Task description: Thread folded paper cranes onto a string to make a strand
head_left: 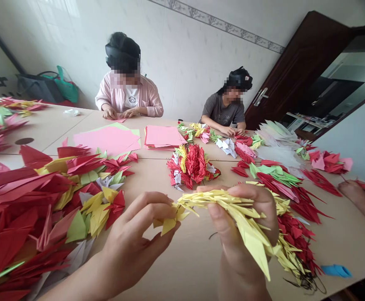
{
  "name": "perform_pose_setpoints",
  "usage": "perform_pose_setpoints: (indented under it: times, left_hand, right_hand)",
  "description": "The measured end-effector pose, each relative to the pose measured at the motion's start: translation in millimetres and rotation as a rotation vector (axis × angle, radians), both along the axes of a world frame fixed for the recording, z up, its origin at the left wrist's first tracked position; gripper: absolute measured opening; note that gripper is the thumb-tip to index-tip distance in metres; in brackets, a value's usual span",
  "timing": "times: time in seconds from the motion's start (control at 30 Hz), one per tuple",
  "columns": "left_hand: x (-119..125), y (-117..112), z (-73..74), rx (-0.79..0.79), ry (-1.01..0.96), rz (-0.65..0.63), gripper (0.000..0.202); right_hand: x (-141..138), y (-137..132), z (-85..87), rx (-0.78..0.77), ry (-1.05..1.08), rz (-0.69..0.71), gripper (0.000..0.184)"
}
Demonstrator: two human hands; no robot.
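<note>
My right hand (243, 234) grips a stack of yellow folded paper cranes (232, 202) that trails down into a strung garland of yellow and red cranes (295, 246). My left hand (138, 238) pinches the single yellow crane (170, 221) at the stack's left end. Both hands hover over the beige table (188, 259), close to its near edge.
A big heap of red, yellow and green cranes (44, 200) lies at my left. Pink paper sheets (162, 136) and a crane bundle (193, 165) sit mid-table. Two people fold paper across the table; another person's hand (356, 192) rests at right. A blue scrap (335, 270) lies near the edge.
</note>
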State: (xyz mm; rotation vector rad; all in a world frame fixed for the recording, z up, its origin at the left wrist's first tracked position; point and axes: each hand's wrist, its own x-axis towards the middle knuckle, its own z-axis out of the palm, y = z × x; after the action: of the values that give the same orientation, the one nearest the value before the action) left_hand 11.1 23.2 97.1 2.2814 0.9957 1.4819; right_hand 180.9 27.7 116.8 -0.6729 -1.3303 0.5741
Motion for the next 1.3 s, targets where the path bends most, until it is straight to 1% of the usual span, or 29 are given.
perform_pose_setpoints:
  times: [0.07,0.17,0.27,0.4,0.53,0.63,0.77,0.83,0.97,1.13,1.3]
  left_hand:
    - [-0.1,0.5,-2.0,0.013,-0.007,0.021,0.027]
    - [-0.6,0.7,-3.3,0.036,-0.008,0.035,0.028]
    - [-0.8,0.1,-2.5,0.056,-0.01,0.04,0.028]
    - [-0.8,-1.2,-0.8,0.008,-0.004,0.012,0.028]
    - [-2.3,-3.1,-0.2,0.004,-0.007,-0.016,0.028]
    - [-4.6,-4.3,0.1,0.016,0.006,-0.026,0.031]
    - [-6.6,-4.1,-1.1,0.012,0.018,-0.045,0.033]
    - [-7.1,-3.5,-3.2,-0.05,-0.045,-0.064,0.033]
    - [-7.4,-3.0,-6.1,-0.234,-0.232,-0.125,0.031]
    - [-6.1,-2.2,-0.7,-0.488,-0.365,-0.184,0.025]
    - [-6.8,-1.3,2.2,-0.662,-0.459,-0.304,0.019]
  right_hand:
    - [1.0,3.2,-1.5,-0.051,0.045,-0.028,0.03]
    - [4.2,8.6,-3.6,-0.129,0.079,-0.011,0.026]
    - [5.1,11.5,-3.4,-0.182,0.104,0.051,0.024]
    - [1.0,10.8,-0.7,-0.261,0.144,0.115,0.023]
    - [-0.9,10.2,-0.5,-0.285,0.148,0.101,0.023]
    - [0.4,10.4,-1.7,-0.27,0.16,0.089,0.024]
    - [1.2,9.9,-2.1,-0.275,0.164,0.112,0.023]
    - [1.0,9.4,-1.8,-0.282,0.153,0.119,0.022]
    - [1.6,8.7,-1.1,-0.302,0.142,0.15,0.023]
    - [4.5,8.4,-0.9,-0.326,0.135,0.198,0.024]
    - [5.8,7.3,0.1,-0.332,0.13,0.259,0.023]
